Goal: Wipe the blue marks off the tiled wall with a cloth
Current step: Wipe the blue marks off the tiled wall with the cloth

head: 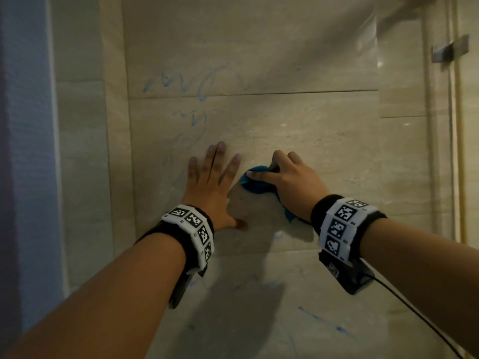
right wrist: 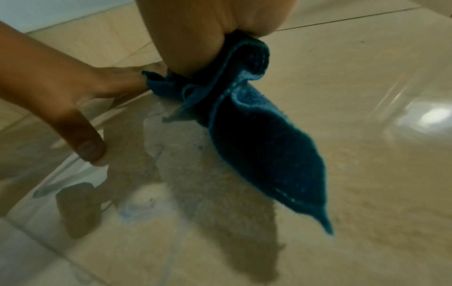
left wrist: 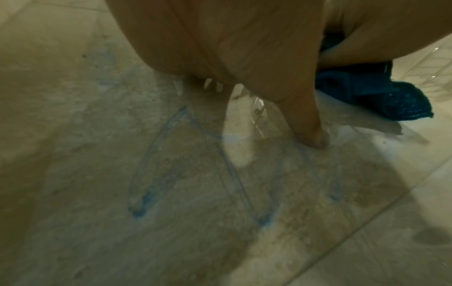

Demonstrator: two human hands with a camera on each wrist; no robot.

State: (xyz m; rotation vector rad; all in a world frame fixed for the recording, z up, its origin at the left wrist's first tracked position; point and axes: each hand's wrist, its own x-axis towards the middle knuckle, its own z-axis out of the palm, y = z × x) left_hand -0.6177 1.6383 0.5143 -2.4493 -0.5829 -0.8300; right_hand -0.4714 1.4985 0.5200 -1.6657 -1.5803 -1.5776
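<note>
Right hand (head: pixel 287 182) hides cloth (head: pixel 255 183) (mostly).

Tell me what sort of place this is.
Probably a bathroom or shower area: large glossy beige tiled wall with grout lines, and a metal bracket on what looks like a glass panel at the right. Blue marks streak the tiles.

Bare tiled wall (head: pixel 298 120) open above and right of cloth (head: pixel 255 183); left hand (head: pixel 211 182) blocks leftward.

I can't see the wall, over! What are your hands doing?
Left hand flat on the wall. Right hand holds the cloth there. Blue marks remain. Nothing in the way.
</note>
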